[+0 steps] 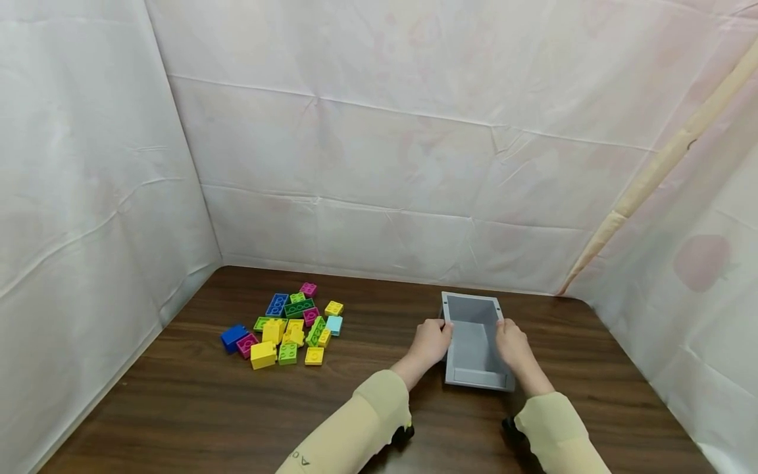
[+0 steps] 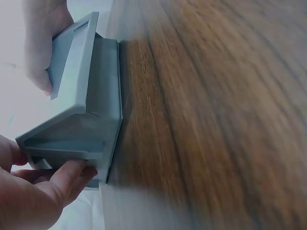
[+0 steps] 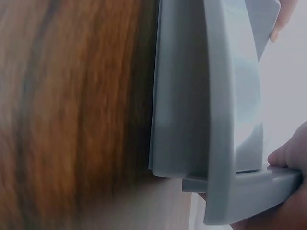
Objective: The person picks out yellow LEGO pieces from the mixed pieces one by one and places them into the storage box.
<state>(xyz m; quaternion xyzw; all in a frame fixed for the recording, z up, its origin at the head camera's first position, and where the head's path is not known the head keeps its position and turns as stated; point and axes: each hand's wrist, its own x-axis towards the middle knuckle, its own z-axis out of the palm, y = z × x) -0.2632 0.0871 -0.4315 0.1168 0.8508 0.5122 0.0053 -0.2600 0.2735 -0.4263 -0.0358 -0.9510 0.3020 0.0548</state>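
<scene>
A grey plastic bin (image 1: 474, 378) with a lowered front lip sits on the right part of the table, its inside bare. My left hand (image 1: 431, 341) grips its left side wall, thumb over the rim and fingers on the outside, as the left wrist view shows with the hand (image 2: 33, 196) at the wall. On the opposite side my right hand (image 1: 514, 343) holds the right rim in the same way; the right wrist view has the thumb on the rim of the bin (image 3: 220, 120). The bin's base lies close over the wood.
Left of the bin, a loose pile of toy building bricks (image 1: 274, 331) in yellow, green, blue and magenta lies on the dark wooden table (image 1: 195, 408). A light blue brick (image 1: 334, 325) is at its right edge. White cloth walls (image 1: 379, 164) enclose the back and sides.
</scene>
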